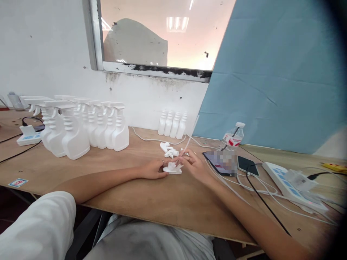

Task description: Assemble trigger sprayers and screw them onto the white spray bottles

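My left hand (154,169) rests on the wooden table with its fingers closed around a white spray head (173,168). Just to the right, my right hand (193,164) pinches a thin translucent tube (191,134), which points up and slightly right from the fingers. The lower end of the tube is close to the spray head; whether it sits inside cannot be made out. More white spray heads (168,149) lie loose on the table right behind my hands.
Many white spray bottles (76,139) with heads stand at the left. Several small headless bottles (175,124) stand by the wall. Toward the right are a drink bottle (233,137), two phones (248,165), cables and a power strip (292,186).
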### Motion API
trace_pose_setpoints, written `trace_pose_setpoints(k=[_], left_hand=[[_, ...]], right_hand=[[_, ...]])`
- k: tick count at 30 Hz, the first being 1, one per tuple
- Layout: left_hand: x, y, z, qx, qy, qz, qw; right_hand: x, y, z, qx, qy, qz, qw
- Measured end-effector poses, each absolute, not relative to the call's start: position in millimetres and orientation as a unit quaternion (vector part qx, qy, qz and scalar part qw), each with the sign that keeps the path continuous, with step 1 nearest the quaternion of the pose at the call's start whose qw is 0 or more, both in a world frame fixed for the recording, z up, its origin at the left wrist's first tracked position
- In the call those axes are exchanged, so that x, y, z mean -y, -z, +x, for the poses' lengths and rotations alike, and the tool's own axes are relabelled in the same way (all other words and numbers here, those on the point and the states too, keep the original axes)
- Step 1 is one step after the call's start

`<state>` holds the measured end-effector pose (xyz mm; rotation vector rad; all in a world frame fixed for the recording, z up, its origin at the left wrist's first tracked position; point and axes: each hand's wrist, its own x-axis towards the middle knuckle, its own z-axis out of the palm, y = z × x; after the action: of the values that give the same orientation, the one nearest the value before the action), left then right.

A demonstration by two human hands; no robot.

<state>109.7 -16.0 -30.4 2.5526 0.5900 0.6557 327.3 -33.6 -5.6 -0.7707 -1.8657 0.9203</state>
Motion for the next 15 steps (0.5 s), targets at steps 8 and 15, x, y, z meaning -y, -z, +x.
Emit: trace_pose_setpoints(k=[8, 15], left_hand=[[18.3, 28.3, 111.2, -0.185, -0.244, 0.925, 0.226], [14.9, 34.0, 110.5, -0.214, -0.23, 0.93, 0.192]], right_hand=[[33.2, 6.3, 321.4, 0.74, -0.336, -0.302, 0.498], [32.4, 8.6, 324.7, 0.774, -0.312, -0.312, 0.454]])
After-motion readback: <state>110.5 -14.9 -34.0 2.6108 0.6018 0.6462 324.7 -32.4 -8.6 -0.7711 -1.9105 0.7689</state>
